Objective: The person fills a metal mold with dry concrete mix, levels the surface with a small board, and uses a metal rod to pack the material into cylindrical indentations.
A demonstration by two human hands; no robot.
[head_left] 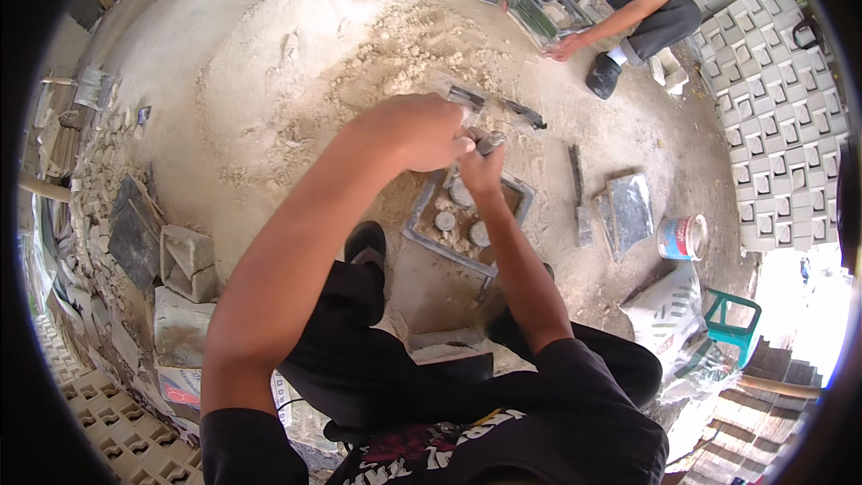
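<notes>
Short grey object (490, 142) pinched in grip of right hand (483, 169), above far side of grey square frame (449, 254). Left hand (435, 131) just beside it; cannot tell what its grip holds. Frame on ground (660, 130) between shoes (365, 241), round blocks (445, 221) inside.

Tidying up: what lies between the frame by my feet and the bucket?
Between frame and bucket, the head view shows a thin bar, then grey slabs.
</notes>
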